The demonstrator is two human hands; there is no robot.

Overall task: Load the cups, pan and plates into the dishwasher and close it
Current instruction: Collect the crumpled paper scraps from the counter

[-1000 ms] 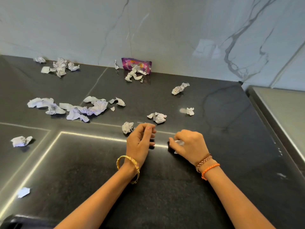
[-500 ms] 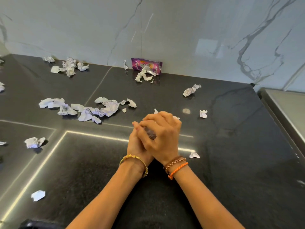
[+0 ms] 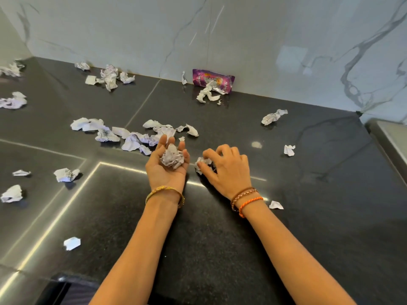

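left hand cupped under crumpled white paper wad; right hand pinching another crumpled scrap on dark counter; wad could roll off.

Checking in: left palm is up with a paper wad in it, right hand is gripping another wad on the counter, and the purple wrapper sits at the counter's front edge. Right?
Not quite. The head view shows the purple wrapper at the back of the counter, against the wall, not at the front edge. The rest holds: the left hand is palm up with a paper wad in it, and the right hand grips another wad on the counter.
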